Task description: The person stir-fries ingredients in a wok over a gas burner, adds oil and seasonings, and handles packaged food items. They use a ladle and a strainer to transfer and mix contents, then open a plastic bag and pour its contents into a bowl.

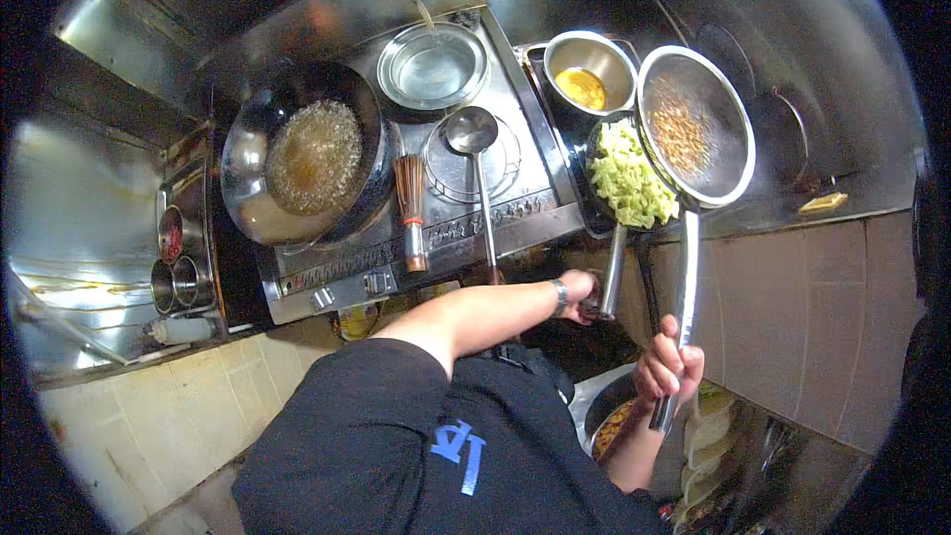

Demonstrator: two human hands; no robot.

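Observation:
My right hand (669, 372) is closed around the long metal handle of a round fine-mesh strainer (745, 144), held tilted at the right with small brown bits (680, 134) in it. Below its left rim sit chopped pale-green vegetable pieces (626, 178) in a vessel mostly hidden by them, with a thick metal handle (613, 272). Beside that handle's lower end is my left hand (578, 295), a watch on its wrist. Its fingers look curled, but what they hold is hidden. Behind the vegetables stands a steel bowl (611, 52) with yellow liquid.
A dark wok (243, 163) of bubbling oil sits on the stove at the left. A bamboo brush (409, 208) and a ladle (473, 131) lie right of it, near a basin of clear liquid (432, 67). Small containers (170, 284) stand far left; a pot (594, 406) is below.

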